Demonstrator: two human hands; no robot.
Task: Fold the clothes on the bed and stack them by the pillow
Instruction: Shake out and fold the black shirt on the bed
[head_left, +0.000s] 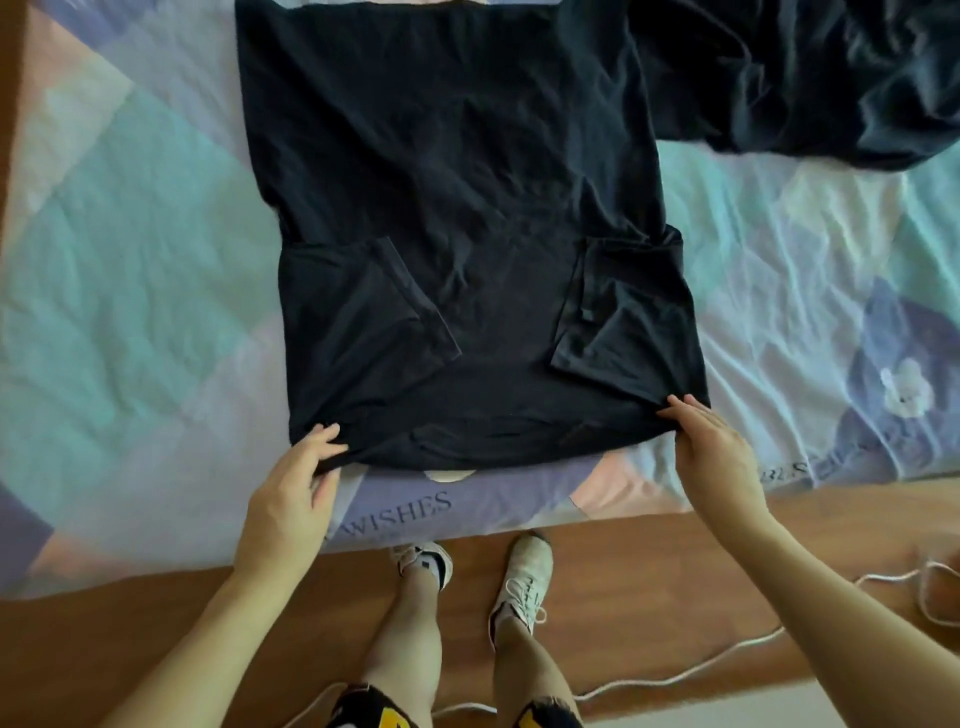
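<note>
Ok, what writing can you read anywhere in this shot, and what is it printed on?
"WISHES": printed on the bedsheet, on the lilac patch near the bed's edge, between the two hands.
"BES...": partial dark lettering on the bedsheet beside the right hand; the rest is lost in wrinkles, unreadable.
Yellow marking on the person's shorts: cut off by the frame, unreadable.
Black T-shirt: no text visible.

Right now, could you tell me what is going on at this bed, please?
A person is standing at the edge of the bed, folding a black cotton T-shirt spread flat on the pastel patchwork bedsheet. Both short sleeves are already folded inward over the body. The left hand pinches the near left corner of the shirt and the right hand pinches the near right corner. A second dark crumpled garment lies unfolded at the far right. No pillow or stack is in view.
</note>
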